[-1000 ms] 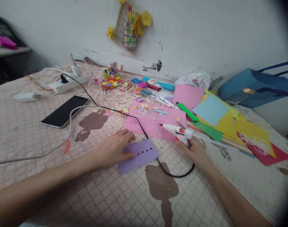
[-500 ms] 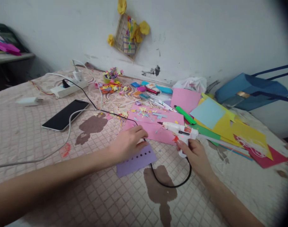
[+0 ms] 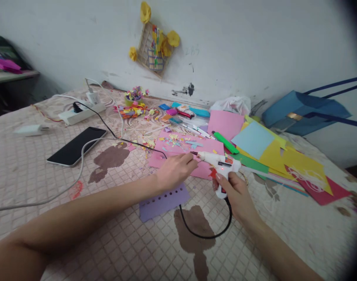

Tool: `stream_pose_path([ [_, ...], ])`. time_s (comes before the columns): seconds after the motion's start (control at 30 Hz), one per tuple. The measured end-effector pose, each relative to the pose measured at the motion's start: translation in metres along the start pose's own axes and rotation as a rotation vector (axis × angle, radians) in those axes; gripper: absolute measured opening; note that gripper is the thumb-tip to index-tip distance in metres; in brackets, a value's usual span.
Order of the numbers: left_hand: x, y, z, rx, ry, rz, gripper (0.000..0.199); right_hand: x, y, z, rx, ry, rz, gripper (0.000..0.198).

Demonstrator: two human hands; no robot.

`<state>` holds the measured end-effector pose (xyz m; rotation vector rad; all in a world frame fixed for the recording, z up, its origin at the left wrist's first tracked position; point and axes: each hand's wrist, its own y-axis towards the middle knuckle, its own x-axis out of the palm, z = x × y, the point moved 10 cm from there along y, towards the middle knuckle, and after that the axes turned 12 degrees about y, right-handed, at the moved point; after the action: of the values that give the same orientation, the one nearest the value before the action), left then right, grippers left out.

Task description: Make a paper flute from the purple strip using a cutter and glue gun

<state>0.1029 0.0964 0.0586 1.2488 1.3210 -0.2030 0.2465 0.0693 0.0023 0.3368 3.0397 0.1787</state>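
My right hand point(image 3: 236, 192) is wrapped round the handle of a white hot glue gun point(image 3: 216, 159), whose red trigger and small glowing light show. Its dark nozzle points left, towards my left hand point(image 3: 178, 168). That hand's fingers are bent and pressed together right by the nozzle tip; whatever they pinch is hidden. Below my left hand lies a purple paper strip point(image 3: 163, 203) with a row of dark dots. The gun's black cord point(image 3: 206, 237) loops down from the handle and passes under my left hand. Pink paper point(image 3: 204, 168) lies behind both hands.
Paper scraps point(image 3: 175, 141) litter the pink sheet. A green marker point(image 3: 225, 142), coloured papers point(image 3: 254, 140) and a blue bag point(image 3: 304, 111) are at the right. On the left are a phone point(image 3: 77, 146), a power strip point(image 3: 81, 114) and a white cable point(image 3: 81, 164). A flower pot point(image 3: 133, 99) stands behind.
My left hand has moved right and up, off the cord, to the glue gun's nozzle tip. My right hand still holds the gun. The whole view has shifted slightly.
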Motion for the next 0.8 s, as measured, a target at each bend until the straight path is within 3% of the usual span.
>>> stream_pose_path([
  [0.2,-0.015,-0.004,-0.005,-0.012,-0.061,0.12,0.022,0.005,-0.003,-0.001,0.064,0.151,0.033,0.031],
  [0.3,-0.017,-0.003,-0.015,-0.101,-0.18,0.083,0.024,0.0,-0.002,-0.001,0.059,0.142,0.093,0.033],
  [0.37,-0.01,-0.002,-0.025,-0.232,-0.414,0.012,0.024,-0.002,-0.001,-0.002,0.042,0.116,0.109,0.034],
  [0.43,0.009,-0.006,-0.03,-0.441,-0.836,-0.105,0.02,-0.003,-0.001,-0.003,0.02,0.09,0.117,0.034],
  [0.53,0.043,-0.015,-0.011,-0.74,-1.431,-0.299,0.011,-0.005,-0.003,-0.005,-0.026,0.019,0.131,0.032],
  [0.63,0.056,-0.011,0.011,-0.836,-1.648,-0.368,0.004,-0.006,-0.005,-0.009,-0.079,-0.081,0.13,0.029],
  [0.8,0.065,-0.007,0.022,-1.046,-1.899,-0.325,0.011,-0.004,-0.005,-0.018,-0.141,-0.226,0.113,0.028],
])
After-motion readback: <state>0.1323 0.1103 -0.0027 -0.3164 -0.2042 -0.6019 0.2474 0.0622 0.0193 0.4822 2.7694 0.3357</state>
